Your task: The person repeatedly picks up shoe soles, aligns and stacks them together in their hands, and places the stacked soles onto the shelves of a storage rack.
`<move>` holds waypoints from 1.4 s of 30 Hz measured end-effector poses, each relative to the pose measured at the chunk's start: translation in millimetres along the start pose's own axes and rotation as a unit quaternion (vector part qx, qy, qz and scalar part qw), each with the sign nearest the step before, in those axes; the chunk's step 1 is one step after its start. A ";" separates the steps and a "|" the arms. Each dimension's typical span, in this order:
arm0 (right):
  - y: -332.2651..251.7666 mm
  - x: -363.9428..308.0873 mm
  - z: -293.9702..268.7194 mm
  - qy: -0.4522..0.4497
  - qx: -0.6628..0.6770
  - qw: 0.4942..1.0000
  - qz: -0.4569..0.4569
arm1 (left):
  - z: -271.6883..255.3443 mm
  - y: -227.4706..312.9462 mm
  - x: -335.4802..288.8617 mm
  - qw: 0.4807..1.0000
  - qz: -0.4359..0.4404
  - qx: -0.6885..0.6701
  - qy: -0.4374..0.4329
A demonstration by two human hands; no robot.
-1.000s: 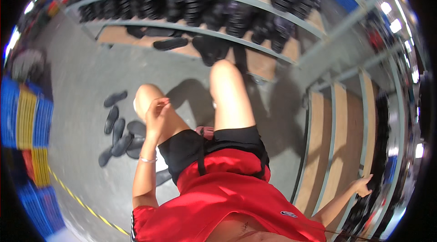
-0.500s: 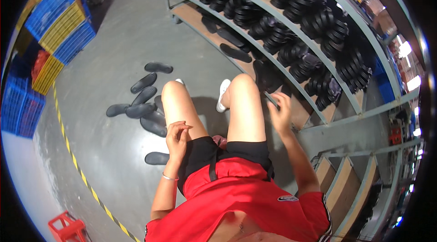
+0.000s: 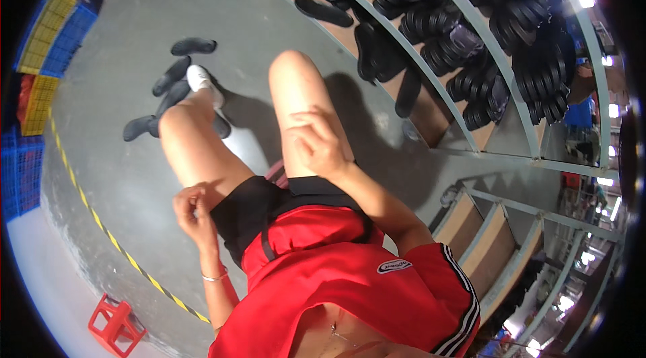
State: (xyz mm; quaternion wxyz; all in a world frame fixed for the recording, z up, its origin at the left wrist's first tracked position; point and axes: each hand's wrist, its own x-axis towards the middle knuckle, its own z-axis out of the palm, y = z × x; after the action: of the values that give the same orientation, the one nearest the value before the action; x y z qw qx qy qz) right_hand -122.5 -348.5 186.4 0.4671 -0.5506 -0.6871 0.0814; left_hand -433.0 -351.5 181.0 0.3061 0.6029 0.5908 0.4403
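Note:
My right hand (image 3: 317,144) hovers over my right thigh, its fingers loosely bent and apart, with nothing seen in it. Beside my left thigh, my left hand (image 3: 194,215) has half-curled fingers with the thumb apart; it looks empty too. Several black shoe soles lie on the floor near my left foot, among them a sole (image 3: 194,46) at the far end and a sole (image 3: 139,128) at the left. My left leg partly hides others. On the bottom shelf to the right, a black sole (image 3: 408,92) lies close to the front edge, near more dark soles (image 3: 381,55).
A grey-framed rack (image 3: 464,5) at the right holds rows of stacked black soles. Wooden shelves (image 3: 481,250) stand nearer on that side. Blue and yellow crates (image 3: 46,28) are stacked at the far left, beyond a striped floor line (image 3: 111,240). A red stool (image 3: 116,326) stands at lower left.
My right hand has left the bottom shelf and come back over my thigh. A sole now lies at that shelf's edge. My body and view have turned, and my left leg has swung toward the floor soles.

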 end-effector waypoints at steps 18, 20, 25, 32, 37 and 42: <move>382.8 -44.1 -48.0 0.135 -0.227 0.808 0.526 | 33.5 -17.4 65.9 0.982 -0.084 0.162 0.049; 379.1 -10.0 -39.5 0.123 -0.250 0.789 0.548 | 28.9 -27.2 63.0 0.990 -0.078 0.092 0.074; 425.0 -13.3 -65.4 0.036 -0.225 0.755 0.615 | 36.4 -29.3 68.6 0.986 -0.074 0.132 0.069; 410.8 -8.0 -38.2 0.036 -0.393 0.747 0.535 | 37.2 -18.1 72.6 0.983 -0.113 0.145 0.029; 445.2 59.6 -0.8 -0.057 -0.405 0.890 0.201 | 32.4 -18.7 73.7 0.978 -0.132 0.162 0.006; 500.2 160.3 61.7 -0.092 -0.401 0.904 0.118 | 32.6 -17.4 80.5 0.961 -0.108 0.255 0.002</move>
State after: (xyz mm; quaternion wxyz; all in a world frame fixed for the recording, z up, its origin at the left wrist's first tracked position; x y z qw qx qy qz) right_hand 179.5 0.1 -72.3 0.1291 -0.7582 -0.6317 -0.0964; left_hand -418.5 -265.6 165.3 0.1869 0.5930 0.7453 0.2406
